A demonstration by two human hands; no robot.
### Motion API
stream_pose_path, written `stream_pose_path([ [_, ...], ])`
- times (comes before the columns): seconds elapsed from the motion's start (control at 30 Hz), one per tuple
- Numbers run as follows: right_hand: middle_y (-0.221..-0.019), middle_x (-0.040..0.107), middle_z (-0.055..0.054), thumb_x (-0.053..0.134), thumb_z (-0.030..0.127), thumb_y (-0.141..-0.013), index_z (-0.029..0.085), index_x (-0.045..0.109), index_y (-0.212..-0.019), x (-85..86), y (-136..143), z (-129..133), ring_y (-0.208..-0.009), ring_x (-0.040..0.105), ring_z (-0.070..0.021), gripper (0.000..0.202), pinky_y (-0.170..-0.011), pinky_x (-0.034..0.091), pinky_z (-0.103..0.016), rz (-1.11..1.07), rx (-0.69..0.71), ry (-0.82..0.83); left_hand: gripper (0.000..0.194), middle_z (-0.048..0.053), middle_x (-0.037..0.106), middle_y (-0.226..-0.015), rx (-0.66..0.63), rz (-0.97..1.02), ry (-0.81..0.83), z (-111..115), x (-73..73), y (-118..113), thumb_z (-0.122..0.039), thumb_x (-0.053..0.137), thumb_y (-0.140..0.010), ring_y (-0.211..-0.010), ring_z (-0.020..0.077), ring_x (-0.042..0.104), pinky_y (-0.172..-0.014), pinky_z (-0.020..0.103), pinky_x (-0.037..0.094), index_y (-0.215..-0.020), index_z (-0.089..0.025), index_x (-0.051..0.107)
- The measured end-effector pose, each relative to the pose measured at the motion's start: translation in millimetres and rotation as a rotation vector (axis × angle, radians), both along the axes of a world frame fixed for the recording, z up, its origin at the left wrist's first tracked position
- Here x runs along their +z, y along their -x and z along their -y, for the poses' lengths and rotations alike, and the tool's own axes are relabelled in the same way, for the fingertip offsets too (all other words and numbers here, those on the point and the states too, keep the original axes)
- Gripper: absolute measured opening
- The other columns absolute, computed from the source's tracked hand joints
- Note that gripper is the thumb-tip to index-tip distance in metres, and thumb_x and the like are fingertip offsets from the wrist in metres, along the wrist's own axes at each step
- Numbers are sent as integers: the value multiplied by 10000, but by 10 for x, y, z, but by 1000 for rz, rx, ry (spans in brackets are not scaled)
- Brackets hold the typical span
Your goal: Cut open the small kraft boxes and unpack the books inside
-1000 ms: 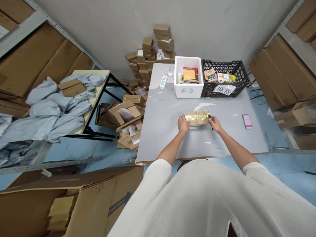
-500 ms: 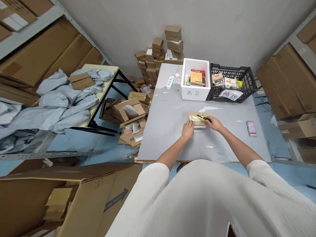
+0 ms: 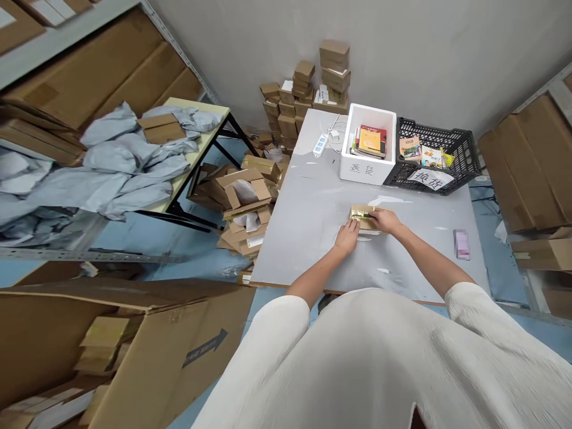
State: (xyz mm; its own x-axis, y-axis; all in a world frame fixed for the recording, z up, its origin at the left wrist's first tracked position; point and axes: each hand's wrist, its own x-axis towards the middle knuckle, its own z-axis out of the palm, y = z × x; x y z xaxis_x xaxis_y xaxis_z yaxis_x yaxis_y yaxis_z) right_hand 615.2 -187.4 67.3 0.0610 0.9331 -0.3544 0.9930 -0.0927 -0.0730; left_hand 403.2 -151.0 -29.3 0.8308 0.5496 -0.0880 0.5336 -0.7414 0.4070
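Observation:
A small brown cardboard box [image 3: 367, 224] with shiny yellowish tape lies on the grey table, between my two hands. My left hand [image 3: 347, 236] holds it at the front left, fingers over its edge. In my closed right hand [image 3: 386, 220] is a utility knife [image 3: 363, 215], its dark body lying almost level across the taped top. The blade tip is too small to make out. My right fingers cover the right part of the box.
Behind the box stand a white foam box [image 3: 367, 173] with books and a black plastic crate [image 3: 465, 173] with booklets. A power strip [image 3: 320, 146] lies at the back left, a pinkish blurred item [image 3: 462, 244] at the right. Opened cartons [image 3: 243, 193] crowd the floor left.
The knife has gone from slanting above the box to lying lower and flatter along its top, and my right hand has come closer over the box. The camera view has turned slightly.

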Motion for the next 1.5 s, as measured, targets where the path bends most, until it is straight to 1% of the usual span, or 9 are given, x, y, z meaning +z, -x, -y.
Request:
stream_pose_path([
  [0.27,-1321,734,-166,439,282,-1135,227,735,-1378,20,58,-52,-1173,703,-291,387,-922,496,-339,80,41,33,858,201,433,-1748,3,24,22,-17,-9,0,-101,516,-923,-1651,357,335,-1236,518,442,-1754,-186,319],
  [0.43,-1306,731,-201,479,226,-1103,187,713,-1395,55,96,-61,-1193,698,-307,376,-973,502,-363,132,103,49,830,216,443,-1737,-12,9,2,-13,-1,17,-89,498,-925,-1648,353,338,-1226,510,437,-1737,-157,340],
  [0.53,-1311,726,-219,489,198,-1086,169,708,-1389,75,111,-65,-1191,701,-321,376,-974,507,-380,141,118,60,833,218,440,-1740,-20,-3,-7,-7,16,21,-84,497,-921,-1648,353,341,-1232,512,422,-1737,-160,344],
  [0.73,-1299,733,-196,499,256,-1103,195,727,-1372,61,111,-59,-1180,714,-310,357,-926,513,-348,126,71,84,837,205,432,-1753,-24,-33,-18,5,23,23,-100,517,-925,-1651,348,348,-1255,499,391,-1741,-172,346],
  [0.9,-1284,749,-207,532,288,-1082,211,749,-1370,47,75,-44,-1157,727,-335,368,-942,536,-391,110,63,62,820,204,431,-1756,-28,-22,-16,21,20,43,-95,512,-927,-1649,353,354,-1266,510,375,-1731,-170,368],
  [1.07,-1286,746,-226,501,221,-1076,179,752,-1363,54,62,-43,-1187,720,-343,384,-961,531,-394,131,82,58,794,214,454,-1734,-23,-29,-31,31,45,44,-82,509,-930,-1634,341,373,-1280,496,351,-1712,-147,391],
  [1.27,-1304,740,-226,489,183,-1054,179,757,-1370,70,40,-23,-1171,729,-339,415,-942,532,-394,106,62,81,832,209,468,-1724,-15,-51,-51,40,77,33,-89,514,-924,-1628,342,378,-1284,511,338,-1734,-168,344],
  [1.4,-1328,740,-225,448,157,-1064,189,758,-1378,83,0,4,-1161,733,-340,443,-935,529,-400,110,35,95,809,226,464,-1716,-15,-62,-58,45,100,29,-81,520,-918,-1617,350,385,-1273,502,346,-1712,-138,374],
  [1.5,-1339,738,-219,426,147,-1073,184,748,-1387,103,-64,51,-1166,727,-335,452,-930,522,-395,139,30,112,790,223,479,-1694,-18,-76,-79,48,115,25,-83,536,-922,-1600,341,402,-1257,478,359,-1697,-145,393],
])
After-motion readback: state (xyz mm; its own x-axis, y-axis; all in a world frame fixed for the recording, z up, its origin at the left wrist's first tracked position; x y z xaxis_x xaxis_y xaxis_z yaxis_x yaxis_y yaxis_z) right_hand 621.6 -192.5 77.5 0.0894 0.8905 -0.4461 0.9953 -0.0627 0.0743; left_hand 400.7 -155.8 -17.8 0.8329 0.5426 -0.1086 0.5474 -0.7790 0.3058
